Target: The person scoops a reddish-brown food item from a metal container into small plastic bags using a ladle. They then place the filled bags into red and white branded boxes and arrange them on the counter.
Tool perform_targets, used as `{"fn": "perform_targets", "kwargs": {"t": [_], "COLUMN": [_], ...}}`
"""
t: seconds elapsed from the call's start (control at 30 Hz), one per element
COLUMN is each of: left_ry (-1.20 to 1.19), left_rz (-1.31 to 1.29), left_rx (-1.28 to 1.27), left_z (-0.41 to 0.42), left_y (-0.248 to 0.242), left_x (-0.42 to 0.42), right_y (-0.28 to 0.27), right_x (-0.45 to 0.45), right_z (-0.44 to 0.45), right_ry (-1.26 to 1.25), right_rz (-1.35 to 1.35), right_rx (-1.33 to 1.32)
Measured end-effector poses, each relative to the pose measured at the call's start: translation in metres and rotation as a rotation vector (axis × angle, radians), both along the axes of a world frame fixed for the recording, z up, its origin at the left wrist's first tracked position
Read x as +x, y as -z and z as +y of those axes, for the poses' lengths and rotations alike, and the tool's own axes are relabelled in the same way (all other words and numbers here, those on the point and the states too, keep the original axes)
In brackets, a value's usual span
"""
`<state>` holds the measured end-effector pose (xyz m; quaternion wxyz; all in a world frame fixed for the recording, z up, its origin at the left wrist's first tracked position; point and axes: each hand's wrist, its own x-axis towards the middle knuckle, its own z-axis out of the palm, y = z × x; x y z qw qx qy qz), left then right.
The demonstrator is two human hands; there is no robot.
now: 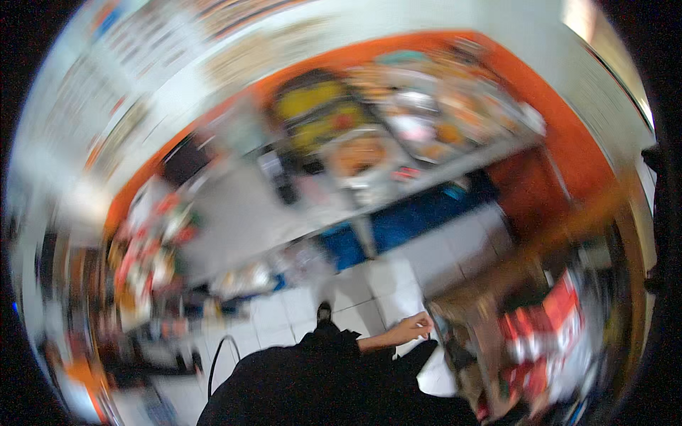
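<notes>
My left hand [411,327] reaches out to the right in front of my dark clothing, its fingers loosely curled. Nothing shows in it. Beside its fingertips is the near edge of a brown surface [458,311], blurred, with red and white packages [543,325] on it farther right. My right hand is out of view. Ahead stands a long pale table [240,218]. A tray of orange-brown food [359,154] sits near its middle, behind which are dark containers with yellow contents [311,101]. Motion blur hides the finer detail.
More trays and food [458,101] crowd the table's right end. Red and white bags [154,250] are heaped at its left end. Blue containers [410,223] are under the table. White floor tiles [341,290] lie before me, and a black cable [216,357] loops at left.
</notes>
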<state>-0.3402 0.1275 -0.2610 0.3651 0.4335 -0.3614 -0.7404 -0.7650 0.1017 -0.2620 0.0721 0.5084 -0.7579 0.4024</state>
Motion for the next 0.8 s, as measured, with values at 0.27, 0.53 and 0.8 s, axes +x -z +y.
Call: {"fn": "perform_targets", "kwargs": {"t": [0.27,0.53,0.8], "left_ry": [-1.252,-1.275,-0.924], "left_rz": [-0.88,-1.763,-1.593], "left_rx": [-0.351,0.006,0.061], "left_z": [0.056,0.134,0.12], "left_y": [-0.031,-0.03,0.001], "left_x": [0.31,0.615,0.636], "right_y": [0.031,-0.035,-0.058], "right_x": [0.396,0.698,0.79], "right_z": [0.025,0.04,0.084], "right_ry": [-1.575,-1.727,-1.695], "right_rz": [-0.515,-0.373,-0.198], "right_rx": [0.842,0.454,0.541]}}
